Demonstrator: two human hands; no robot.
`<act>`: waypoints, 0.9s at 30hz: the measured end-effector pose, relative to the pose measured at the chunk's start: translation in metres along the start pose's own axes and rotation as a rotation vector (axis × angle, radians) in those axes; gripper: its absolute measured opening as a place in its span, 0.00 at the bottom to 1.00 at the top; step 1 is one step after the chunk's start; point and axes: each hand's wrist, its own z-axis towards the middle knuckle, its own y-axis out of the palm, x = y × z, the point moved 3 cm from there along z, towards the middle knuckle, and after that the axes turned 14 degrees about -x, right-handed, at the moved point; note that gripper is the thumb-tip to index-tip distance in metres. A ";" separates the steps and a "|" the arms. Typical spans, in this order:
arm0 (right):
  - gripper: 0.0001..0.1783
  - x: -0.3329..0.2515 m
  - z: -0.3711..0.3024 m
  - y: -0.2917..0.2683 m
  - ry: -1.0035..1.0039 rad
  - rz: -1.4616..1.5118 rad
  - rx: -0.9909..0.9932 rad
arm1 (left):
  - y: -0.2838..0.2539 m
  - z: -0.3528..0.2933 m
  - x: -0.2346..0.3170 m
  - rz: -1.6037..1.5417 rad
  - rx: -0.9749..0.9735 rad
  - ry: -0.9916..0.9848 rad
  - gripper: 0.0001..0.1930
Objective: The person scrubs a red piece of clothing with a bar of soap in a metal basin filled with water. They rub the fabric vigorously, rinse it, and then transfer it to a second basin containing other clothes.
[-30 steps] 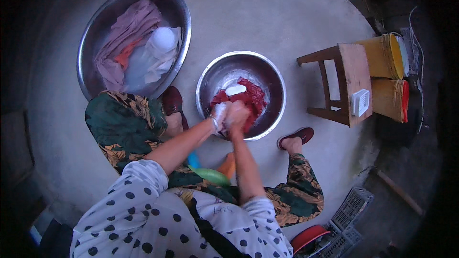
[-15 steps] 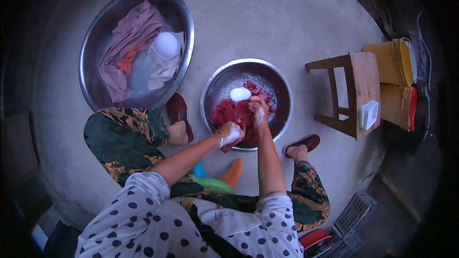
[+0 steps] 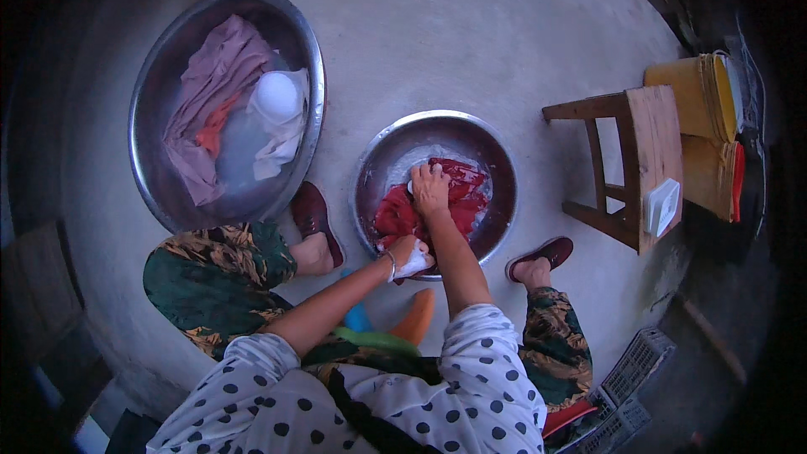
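Observation:
A dark red wet garment (image 3: 397,212) lies bunched in the small round metal basin (image 3: 507,202), with suds around it. My left hand (image 3: 410,256), foam on its back, is closed on the garment's near edge by the basin's rim. Above the middle of the cloth, my right hand (image 3: 430,188) is closed over a white bar of soap (image 3: 410,187). Only slivers of the soap show beside the fingers, and the palm side is hidden.
At the left, a large metal basin (image 3: 317,76) holds a mauve cloth (image 3: 220,59), an orange-red piece (image 3: 217,128) and a white bra (image 3: 277,99) in cloudy water. A wooden stool (image 3: 657,139) stands at right, near yellow buckets (image 3: 681,101). Grey crates (image 3: 630,370) sit lower right.
My right hand has moved from the garment, left and away from me, onto the soap, which was lying uncovered on the cloth. My left hand keeps its hold. The whole view has shifted slightly.

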 end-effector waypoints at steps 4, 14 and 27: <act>0.09 0.000 -0.008 -0.008 -0.047 0.074 -0.037 | 0.002 0.009 -0.018 0.087 0.072 0.090 0.10; 0.11 0.070 0.003 -0.014 0.349 0.328 -0.134 | -0.005 -0.004 0.002 0.037 0.123 0.044 0.12; 0.07 0.086 -0.071 -0.083 0.056 1.740 -0.423 | -0.077 -0.039 0.080 0.341 0.598 0.278 0.27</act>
